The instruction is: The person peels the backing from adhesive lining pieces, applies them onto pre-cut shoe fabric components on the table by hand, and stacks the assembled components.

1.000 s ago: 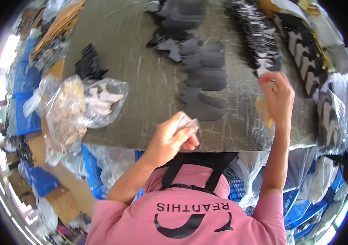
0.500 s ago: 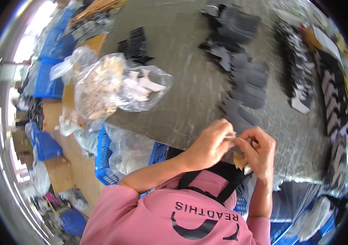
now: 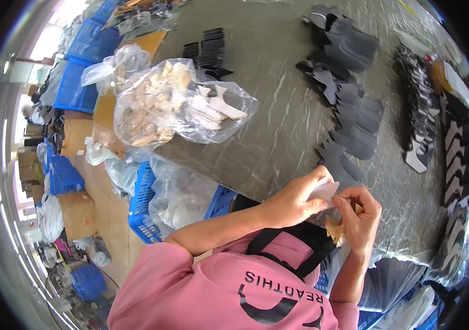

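Note:
Close to the table's near edge, my left hand pinches a thin white cut piece between thumb and fingers. Right beside it, my right hand is closed, its thumb and fingertips near the white piece's edge. Several small tan cut pieces stick out below the right fingers, held against the palm. Just beyond both hands, a dark grey shaped piece ends a long row of overlapping dark grey pieces on the table. Whether the right fingertips also grip the white piece is hard to see.
A clear plastic bag of tan pieces lies at the table's left, with white cut pieces on its plastic. Black pieces are stacked behind. More black-and-white rows run along the right. A blue crate stands below the table edge.
The view has shifted, so the table's things appear farther right. The white piece now shows more fully between my left fingers. Both hands stay close together.

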The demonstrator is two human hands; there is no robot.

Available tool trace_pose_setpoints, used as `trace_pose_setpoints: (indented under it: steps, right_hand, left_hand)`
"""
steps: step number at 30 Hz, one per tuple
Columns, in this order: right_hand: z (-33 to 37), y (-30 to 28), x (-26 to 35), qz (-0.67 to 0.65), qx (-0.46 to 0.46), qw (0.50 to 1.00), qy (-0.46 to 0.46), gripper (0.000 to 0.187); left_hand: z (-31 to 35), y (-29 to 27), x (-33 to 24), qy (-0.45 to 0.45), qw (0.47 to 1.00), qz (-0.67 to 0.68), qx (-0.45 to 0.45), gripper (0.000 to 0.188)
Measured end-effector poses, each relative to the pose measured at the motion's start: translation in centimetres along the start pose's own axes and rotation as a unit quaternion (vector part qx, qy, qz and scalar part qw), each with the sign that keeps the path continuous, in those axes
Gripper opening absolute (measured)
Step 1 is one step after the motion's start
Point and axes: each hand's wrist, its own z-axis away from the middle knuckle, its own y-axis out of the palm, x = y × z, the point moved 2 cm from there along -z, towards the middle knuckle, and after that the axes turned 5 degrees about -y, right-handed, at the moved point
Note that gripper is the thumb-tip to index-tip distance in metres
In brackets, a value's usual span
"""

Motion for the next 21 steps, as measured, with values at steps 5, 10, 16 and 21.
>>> trace_pose_setpoints:
  steps: [5, 10, 16, 21]
  right_hand:
    - [-0.8, -0.2, 1.2, 0.04, -0.011, 0.997, -0.059, 0.011]
    - [-0.4, -1.5, 0.1, 0.061, -0.14, 0.987, -0.057, 0.011]
    - [0.7, 0.7, 0.4, -0.07, 0.023, 0.995, -0.065, 0.022]
    - [0.6, 1.2, -0.5, -0.092, 0.054, 0.991, -0.083, 0.021]
  left_hand:
    - [0.0, -2.2, -0.3, 0.034, 0.972, 0.196, -0.126, 0.014]
    - [0.9, -4.5, -1.6, 0.058, 0.976, 0.157, -0.141, 0.004]
    - [1.1, 0.4, -1.7, -0.028, 0.997, 0.071, 0.016, 0.018]
    - [0.8, 0.8, -2.0, -0.068, 0.99, 0.108, 0.052, 0.016]
